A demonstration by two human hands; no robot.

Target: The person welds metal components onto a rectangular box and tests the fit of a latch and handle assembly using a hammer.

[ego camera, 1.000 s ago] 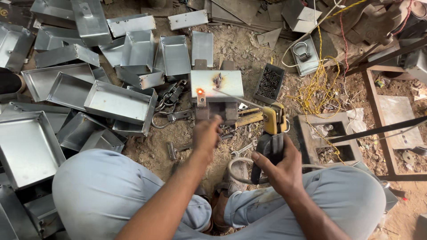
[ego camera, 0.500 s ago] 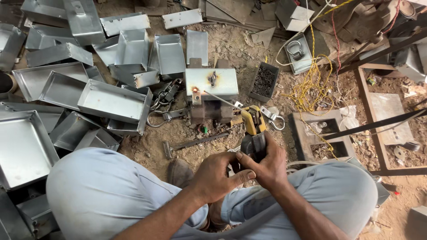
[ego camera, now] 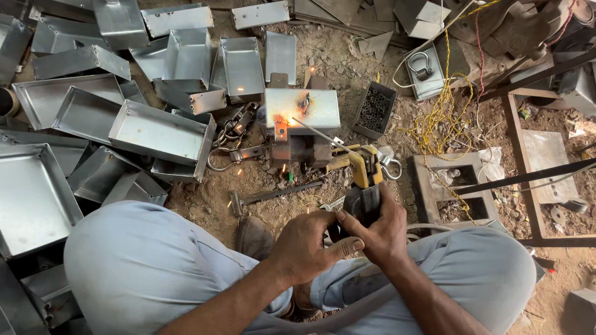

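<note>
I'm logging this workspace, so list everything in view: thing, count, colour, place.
metal trays: many, grey, piled at left and top
welded box: one, grey with a glowing spot, centre, on a block
electrode holder: one, yellow and black, gripped below the box, rod reaching to the box
parts box: one, dark, right of the welded box
yellow cord: one, tangled, upper right
concrete block: one, grey, two hollows, right
hammer: one, dark, on the dirt below the box
left hand: one, steadying the holder's handle
right hand: one, gripping the holder
</note>
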